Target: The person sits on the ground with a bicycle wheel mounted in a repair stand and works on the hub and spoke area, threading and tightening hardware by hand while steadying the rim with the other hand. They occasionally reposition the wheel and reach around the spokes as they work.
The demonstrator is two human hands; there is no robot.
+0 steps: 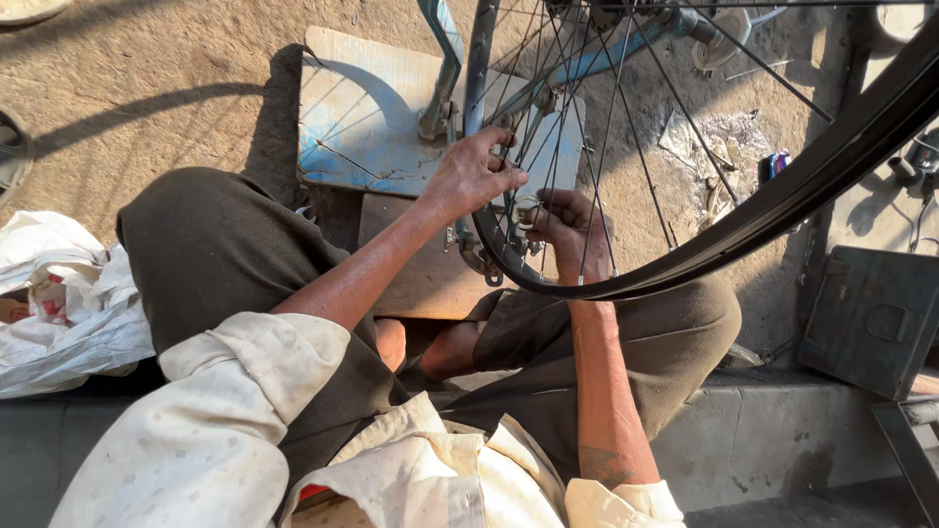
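Two hands are seen at a bicycle wheel (743, 210) above a blue board (367, 122): the left hand (471, 176) is curled around the rim, the right hand (572, 227) pinched closed on a spoke nipple (528, 207).

The black spoked bicycle wheel (743, 210) stands before the seated person, its rim curving down between the knees. The left hand (471, 174) lies on the rim's left side; the right hand (572, 230) is among the spokes, just right of it — the two nearly touching. Behind them, on the dirt ground, lies a worn blue-painted wooden board (367, 122). A crumpled white plastic sack (59, 298) lies far left, a dark metal box (871, 318) far right.
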